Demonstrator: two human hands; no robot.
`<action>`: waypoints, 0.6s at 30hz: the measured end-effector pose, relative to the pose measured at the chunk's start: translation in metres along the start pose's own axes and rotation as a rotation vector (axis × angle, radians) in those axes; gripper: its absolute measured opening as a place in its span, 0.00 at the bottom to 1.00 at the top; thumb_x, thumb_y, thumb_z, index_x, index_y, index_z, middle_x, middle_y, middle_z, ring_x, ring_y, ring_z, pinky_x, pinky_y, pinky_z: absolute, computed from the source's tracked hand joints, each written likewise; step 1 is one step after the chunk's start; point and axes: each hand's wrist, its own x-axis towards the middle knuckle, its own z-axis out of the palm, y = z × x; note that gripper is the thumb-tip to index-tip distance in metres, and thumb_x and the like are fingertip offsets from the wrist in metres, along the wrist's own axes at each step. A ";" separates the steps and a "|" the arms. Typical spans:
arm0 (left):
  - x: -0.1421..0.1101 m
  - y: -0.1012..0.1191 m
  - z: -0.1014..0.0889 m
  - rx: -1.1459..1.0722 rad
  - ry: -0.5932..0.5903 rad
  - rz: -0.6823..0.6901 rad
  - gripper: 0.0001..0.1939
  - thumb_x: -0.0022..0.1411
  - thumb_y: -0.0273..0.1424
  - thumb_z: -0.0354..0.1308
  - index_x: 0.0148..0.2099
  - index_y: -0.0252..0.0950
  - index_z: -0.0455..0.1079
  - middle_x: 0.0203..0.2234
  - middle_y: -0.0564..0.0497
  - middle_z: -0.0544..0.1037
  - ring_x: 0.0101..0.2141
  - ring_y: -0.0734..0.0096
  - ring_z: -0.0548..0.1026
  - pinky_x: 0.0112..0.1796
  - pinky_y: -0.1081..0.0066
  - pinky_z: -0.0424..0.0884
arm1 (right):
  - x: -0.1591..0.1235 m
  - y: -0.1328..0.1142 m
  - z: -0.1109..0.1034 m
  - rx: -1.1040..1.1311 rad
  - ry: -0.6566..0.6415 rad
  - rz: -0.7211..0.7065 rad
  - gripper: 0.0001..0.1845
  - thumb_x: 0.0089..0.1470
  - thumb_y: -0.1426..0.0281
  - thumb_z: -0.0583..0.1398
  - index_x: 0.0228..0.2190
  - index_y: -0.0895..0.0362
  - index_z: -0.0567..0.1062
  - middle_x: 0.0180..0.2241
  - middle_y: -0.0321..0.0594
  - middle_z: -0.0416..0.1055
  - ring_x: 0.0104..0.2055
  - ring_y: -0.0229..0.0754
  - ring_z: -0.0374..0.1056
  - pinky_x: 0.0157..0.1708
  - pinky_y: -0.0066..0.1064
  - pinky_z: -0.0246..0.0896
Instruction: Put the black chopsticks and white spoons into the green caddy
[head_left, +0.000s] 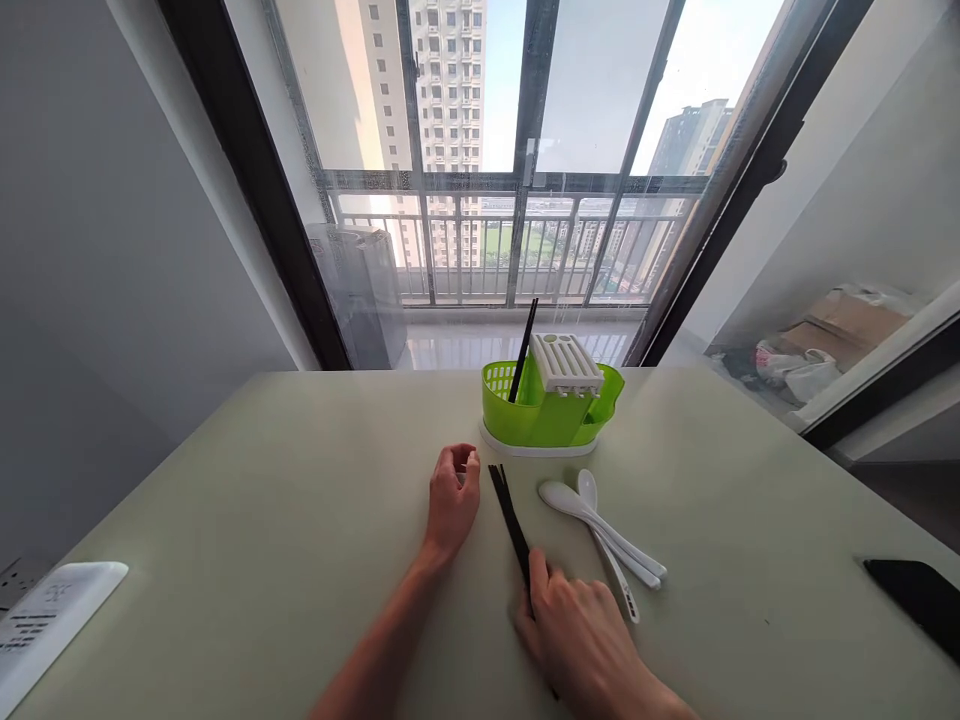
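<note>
My right hand (574, 625) is closed around a few black chopsticks (510, 515) at the front of the table, their far ends fanned slightly apart. To the left, my left hand (454, 495) rests on the tabletop with its fingers curled towards the thumb; nothing shows in it. Just beyond both hands stands a green utensil holder (544, 420) with a white slotted top and white base. Black chopsticks (523, 350) lean upright in its left basket. White spoons (607, 535) lie crossed beside my right hand, apart from it.
The pale table (300, 520) carries a white power strip or similar flat white object (56, 620) at the left edge and a dark phone-like object (919, 600) at the right. A glass sliding door lies past the far edge. Bags and cardboard (840, 335) sit on the floor at right.
</note>
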 end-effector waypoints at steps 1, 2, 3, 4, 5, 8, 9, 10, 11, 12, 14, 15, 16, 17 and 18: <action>0.000 0.001 0.000 0.004 -0.003 -0.005 0.13 0.67 0.40 0.52 0.43 0.37 0.70 0.38 0.45 0.79 0.39 0.63 0.77 0.41 0.66 0.71 | 0.001 0.000 -0.001 0.000 -0.007 0.007 0.07 0.58 0.78 0.55 0.38 0.57 0.69 0.29 0.44 0.80 0.29 0.50 0.79 0.23 0.32 0.53; 0.000 0.002 0.001 0.010 -0.004 -0.010 0.13 0.67 0.40 0.52 0.43 0.37 0.70 0.38 0.45 0.79 0.39 0.63 0.77 0.40 0.66 0.70 | 0.002 0.000 -0.002 0.001 -0.014 0.011 0.08 0.57 0.78 0.55 0.38 0.58 0.69 0.29 0.45 0.80 0.29 0.51 0.79 0.23 0.32 0.53; -0.001 0.003 0.001 0.013 -0.006 -0.014 0.13 0.67 0.40 0.52 0.43 0.37 0.70 0.38 0.45 0.79 0.39 0.63 0.77 0.41 0.65 0.70 | 0.003 0.001 -0.003 0.002 -0.020 0.012 0.08 0.58 0.78 0.54 0.38 0.58 0.70 0.29 0.46 0.80 0.29 0.52 0.79 0.23 0.32 0.53; -0.003 0.005 0.001 0.012 -0.007 -0.018 0.13 0.67 0.40 0.52 0.43 0.37 0.70 0.38 0.45 0.79 0.39 0.63 0.77 0.41 0.65 0.70 | 0.004 0.001 -0.004 0.008 -0.025 0.010 0.08 0.59 0.78 0.54 0.39 0.58 0.70 0.29 0.46 0.80 0.29 0.53 0.79 0.23 0.33 0.53; -0.005 0.006 0.002 0.004 -0.007 -0.021 0.13 0.67 0.40 0.52 0.43 0.37 0.71 0.38 0.46 0.79 0.39 0.63 0.77 0.41 0.66 0.70 | 0.005 0.002 -0.005 0.017 -0.028 0.007 0.08 0.60 0.76 0.53 0.40 0.58 0.70 0.28 0.45 0.80 0.29 0.54 0.79 0.22 0.33 0.52; -0.013 0.010 0.002 -0.034 -0.061 -0.025 0.14 0.67 0.42 0.51 0.42 0.37 0.71 0.36 0.47 0.79 0.38 0.64 0.77 0.40 0.67 0.70 | 0.005 0.005 -0.007 0.039 -0.027 -0.002 0.08 0.63 0.73 0.53 0.43 0.58 0.70 0.26 0.43 0.80 0.28 0.54 0.79 0.22 0.33 0.50; -0.015 0.010 0.002 -0.046 -0.084 -0.024 0.14 0.67 0.42 0.51 0.42 0.38 0.71 0.36 0.48 0.79 0.38 0.64 0.77 0.40 0.67 0.70 | 0.005 0.006 -0.006 0.037 -0.027 0.000 0.08 0.63 0.73 0.53 0.42 0.58 0.70 0.25 0.42 0.80 0.28 0.54 0.79 0.21 0.33 0.49; -0.017 0.011 0.002 -0.059 -0.094 -0.025 0.14 0.67 0.42 0.51 0.42 0.37 0.71 0.35 0.48 0.79 0.38 0.64 0.76 0.40 0.68 0.70 | 0.005 0.007 -0.006 0.030 -0.027 0.003 0.07 0.63 0.73 0.52 0.41 0.57 0.70 0.25 0.42 0.79 0.27 0.53 0.78 0.21 0.33 0.49; -0.018 0.011 0.002 -0.072 -0.091 -0.029 0.14 0.68 0.42 0.51 0.42 0.37 0.71 0.35 0.48 0.78 0.38 0.64 0.76 0.41 0.68 0.70 | 0.004 0.008 -0.005 0.021 -0.023 -0.001 0.07 0.63 0.74 0.52 0.40 0.57 0.70 0.25 0.41 0.79 0.27 0.52 0.78 0.21 0.33 0.48; -0.018 0.011 0.002 -0.086 -0.076 -0.036 0.14 0.68 0.42 0.51 0.41 0.37 0.70 0.35 0.48 0.78 0.38 0.65 0.76 0.42 0.67 0.70 | 0.004 0.009 -0.004 0.012 -0.016 -0.010 0.06 0.63 0.75 0.53 0.39 0.56 0.70 0.24 0.41 0.79 0.26 0.51 0.78 0.21 0.32 0.47; -0.017 0.012 0.002 -0.109 -0.045 -0.051 0.14 0.68 0.41 0.50 0.41 0.37 0.70 0.34 0.49 0.77 0.38 0.65 0.75 0.43 0.67 0.70 | 0.004 0.011 0.000 -0.008 0.004 -0.027 0.07 0.63 0.76 0.52 0.38 0.56 0.69 0.24 0.40 0.79 0.25 0.50 0.78 0.20 0.32 0.45; -0.016 0.012 0.002 -0.114 -0.047 -0.054 0.14 0.68 0.41 0.50 0.41 0.37 0.70 0.34 0.49 0.77 0.38 0.65 0.75 0.43 0.67 0.70 | 0.005 0.012 0.002 -0.015 0.013 -0.031 0.07 0.64 0.76 0.52 0.38 0.56 0.69 0.23 0.40 0.79 0.24 0.51 0.77 0.20 0.32 0.45; -0.016 0.011 0.002 -0.113 -0.059 -0.054 0.14 0.68 0.41 0.50 0.41 0.37 0.70 0.34 0.49 0.77 0.37 0.66 0.74 0.43 0.68 0.70 | 0.005 0.012 0.004 -0.019 0.020 -0.028 0.07 0.64 0.75 0.51 0.39 0.56 0.69 0.23 0.40 0.79 0.24 0.51 0.77 0.20 0.33 0.45; -0.015 0.011 0.002 -0.110 -0.072 -0.051 0.14 0.68 0.41 0.50 0.41 0.37 0.70 0.34 0.50 0.77 0.37 0.66 0.74 0.42 0.68 0.70 | 0.006 0.013 0.007 -0.020 0.027 -0.020 0.08 0.65 0.75 0.50 0.40 0.56 0.69 0.23 0.39 0.78 0.24 0.52 0.77 0.20 0.33 0.45; -0.015 0.011 0.002 -0.108 -0.081 -0.046 0.14 0.68 0.41 0.50 0.41 0.37 0.70 0.33 0.50 0.77 0.37 0.66 0.74 0.42 0.68 0.70 | 0.006 0.014 0.009 -0.016 0.035 -0.009 0.08 0.66 0.74 0.50 0.41 0.56 0.69 0.22 0.39 0.78 0.24 0.52 0.77 0.20 0.33 0.45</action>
